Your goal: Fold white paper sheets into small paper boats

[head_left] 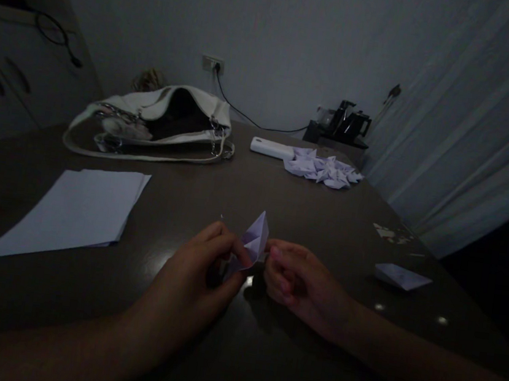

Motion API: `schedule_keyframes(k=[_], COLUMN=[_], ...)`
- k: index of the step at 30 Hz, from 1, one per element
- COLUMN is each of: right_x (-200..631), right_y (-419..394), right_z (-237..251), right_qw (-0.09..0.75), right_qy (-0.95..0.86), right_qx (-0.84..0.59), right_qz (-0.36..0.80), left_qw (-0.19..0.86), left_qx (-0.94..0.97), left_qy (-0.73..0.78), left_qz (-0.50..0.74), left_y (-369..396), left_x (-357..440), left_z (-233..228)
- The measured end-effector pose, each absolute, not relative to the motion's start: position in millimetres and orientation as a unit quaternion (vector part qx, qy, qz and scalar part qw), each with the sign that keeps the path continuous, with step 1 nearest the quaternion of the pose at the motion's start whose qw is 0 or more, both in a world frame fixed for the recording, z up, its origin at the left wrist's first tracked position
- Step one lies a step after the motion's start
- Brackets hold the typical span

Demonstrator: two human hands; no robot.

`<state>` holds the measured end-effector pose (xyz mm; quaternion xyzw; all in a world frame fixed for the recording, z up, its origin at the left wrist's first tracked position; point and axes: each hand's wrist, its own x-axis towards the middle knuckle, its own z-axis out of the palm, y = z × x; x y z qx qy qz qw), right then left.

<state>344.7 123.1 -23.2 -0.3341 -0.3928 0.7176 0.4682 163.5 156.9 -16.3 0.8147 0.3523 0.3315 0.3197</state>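
A small folded piece of pale paper (254, 240) stands with a point upward, just above the dark table (254, 190). My left hand (199, 282) pinches its left lower side between thumb and fingers. My right hand (294, 279) grips its right edge with fingertips. Both hands rest close together near the table's middle front.
A stack of white paper sheets (76, 209) lies at the left. A white handbag (156, 120) sits at the back left. A heap of folded paper pieces (324, 169) and a white flat device (271, 148) lie at the back. One folded piece (402, 275) lies at the right.
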Motion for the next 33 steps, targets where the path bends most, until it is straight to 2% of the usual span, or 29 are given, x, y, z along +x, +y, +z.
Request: schedule_keyframes(k=[6, 11, 14, 17, 22, 25, 30, 33], right_x=[342.9, 337.5, 337.2, 340.9, 353.9, 366.6, 384.4, 387.2], right_y=[121.7, 116.3, 114.0, 113.5, 115.4, 119.3, 123.9, 122.1], right_z=[-23.7, -21.5, -16.1, -6.1, 16.7, 29.1, 41.3, 45.6], right_qw=[0.478, 0.518, 0.560, 0.579, 0.449, 0.412, 0.314, 0.294], right_qy=[-0.386, -0.355, -0.341, -0.401, -0.582, -0.630, -0.710, -0.732], right_qx=[-0.353, -0.409, -0.466, -0.511, -0.569, -0.590, -0.565, -0.559], right_qz=[0.705, 0.662, 0.594, 0.493, 0.369, 0.293, 0.279, 0.255], left_qw=[0.326, 0.324, 0.327, 0.329, 0.336, 0.334, 0.303, 0.289], left_qx=[0.810, 0.810, 0.815, 0.821, 0.820, 0.825, 0.845, 0.856], left_qy=[0.356, 0.355, 0.359, 0.357, 0.352, 0.348, 0.339, 0.330], left_qz=[0.334, 0.337, 0.317, 0.302, 0.303, 0.296, 0.282, 0.273], left_y=[157.1, 155.6, 154.7, 154.2, 153.5, 152.6, 151.2, 150.6], left_x=[162.5, 163.3, 162.9, 162.3, 162.2, 162.0, 161.1, 160.5], left_z=[-13.5, -10.2, -9.8, -9.8, -10.1, -10.3, -10.9, -12.1])
